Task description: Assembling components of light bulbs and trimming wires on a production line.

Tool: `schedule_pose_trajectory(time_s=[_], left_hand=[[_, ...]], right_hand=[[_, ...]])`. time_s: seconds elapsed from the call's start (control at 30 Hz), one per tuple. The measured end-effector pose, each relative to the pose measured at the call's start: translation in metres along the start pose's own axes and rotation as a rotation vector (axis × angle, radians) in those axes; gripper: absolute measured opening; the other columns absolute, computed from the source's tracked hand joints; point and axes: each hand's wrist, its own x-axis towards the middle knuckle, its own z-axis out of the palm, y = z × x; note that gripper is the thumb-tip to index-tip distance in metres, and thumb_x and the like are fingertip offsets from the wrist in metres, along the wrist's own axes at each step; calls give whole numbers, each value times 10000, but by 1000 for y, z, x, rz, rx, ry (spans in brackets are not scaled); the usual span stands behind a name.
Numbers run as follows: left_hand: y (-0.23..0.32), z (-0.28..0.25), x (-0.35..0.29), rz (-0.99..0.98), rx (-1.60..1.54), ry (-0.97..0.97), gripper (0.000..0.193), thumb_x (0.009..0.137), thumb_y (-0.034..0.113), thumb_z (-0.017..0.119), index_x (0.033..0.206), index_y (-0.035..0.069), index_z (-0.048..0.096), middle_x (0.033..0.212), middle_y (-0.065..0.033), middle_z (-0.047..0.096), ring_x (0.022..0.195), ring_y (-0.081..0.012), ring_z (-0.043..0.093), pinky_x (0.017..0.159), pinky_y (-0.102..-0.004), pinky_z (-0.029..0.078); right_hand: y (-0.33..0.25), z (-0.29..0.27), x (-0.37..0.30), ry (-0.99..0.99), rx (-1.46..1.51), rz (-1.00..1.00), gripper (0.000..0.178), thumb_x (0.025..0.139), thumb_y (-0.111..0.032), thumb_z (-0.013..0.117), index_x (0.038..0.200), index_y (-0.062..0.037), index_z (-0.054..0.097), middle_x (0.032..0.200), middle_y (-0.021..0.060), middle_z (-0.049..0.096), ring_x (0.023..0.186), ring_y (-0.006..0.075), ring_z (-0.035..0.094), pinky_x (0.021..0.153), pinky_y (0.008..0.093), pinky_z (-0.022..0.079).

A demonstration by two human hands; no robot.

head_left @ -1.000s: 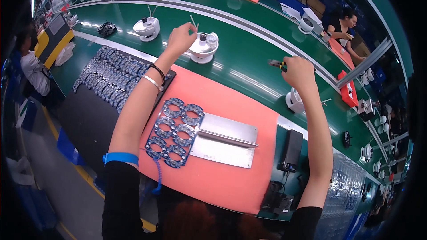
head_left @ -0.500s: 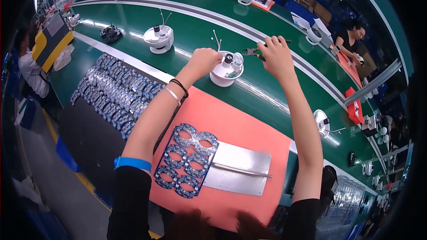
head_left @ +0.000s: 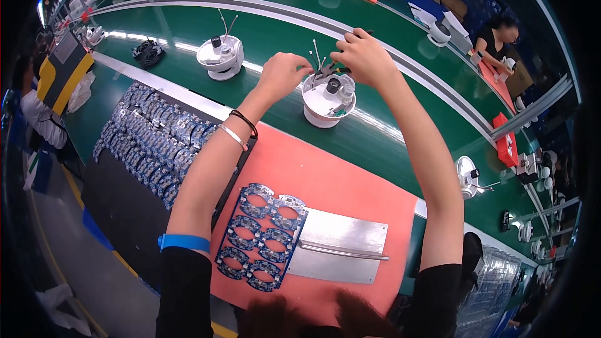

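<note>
A white round camera housing (head_left: 320, 114) with a black lens stands upright on the green conveyor belt, thin wires (head_left: 316, 49) rising from its back. My left hand (head_left: 282, 76) is at the housing's upper left edge, thumb and fingers pinched together; what lies between the fingertips is too small to make out. My right hand (head_left: 365, 57) grips cutting pliers (head_left: 327, 71) with dark jaws and a bit of yellow on the handle. Their jaws are over the housing, behind the lens, at the foot of the wires. Whether they touch a wire cannot be seen.
Nearest me, an orange mat (head_left: 350, 197) bears a blue circuit board panel (head_left: 258, 238) and a metal plate with a bar handle (head_left: 338, 247). Many boards (head_left: 153, 141) fill a black tray at left. Other housings (head_left: 220, 59) stand on the belt. A co-worker (head_left: 498, 44) sits far right.
My right hand has moved left and brought the pliers' jaws over the housing by the wires. My left hand remains beside the housing. The whole view has shifted slightly.
</note>
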Motion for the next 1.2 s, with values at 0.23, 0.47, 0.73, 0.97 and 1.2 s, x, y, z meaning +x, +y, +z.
schedule_pose_trajectory(time_s=[0.23,0.47,0.73,0.97,1.2], left_hand=[[20,6,0,-28,8,-40,158,840,219,721,911,93,785,744,-147,701,657,-303,659,619,-384,507],[31,13,0,10,-19,-63,142,846,194,715,917,94,786,759,-150,705,668,-302,669,621,-374,512],[81,-16,-6,54,-112,-102,153,859,193,714,913,68,784,756,-152,714,687,-247,690,637,-333,523],[185,-152,-80,0,-199,-315,232,946,196,628,895,-24,680,699,-114,623,597,-76,515,551,-302,413],[258,-265,-289,-142,-444,-954,167,976,184,562,865,63,593,712,-113,589,667,-325,618,591,-396,482]], right_hand=[[-6,4,-1,-173,2,-18,211,736,-184,762,937,-245,744,983,-35,692,1091,160,620,976,341,422],[-6,10,-12,-203,36,19,58,704,-97,724,677,-148,721,714,41,706,727,237,714,636,341,540],[-4,-8,-51,-150,-17,103,25,681,-114,735,679,-136,725,716,48,710,738,247,723,620,358,549],[3,-72,-107,71,12,255,214,751,-166,711,963,-137,715,917,84,679,911,274,671,756,421,531],[-33,-155,-177,606,487,528,356,787,-114,724,1141,-132,687,939,75,660,844,225,645,756,366,516]])
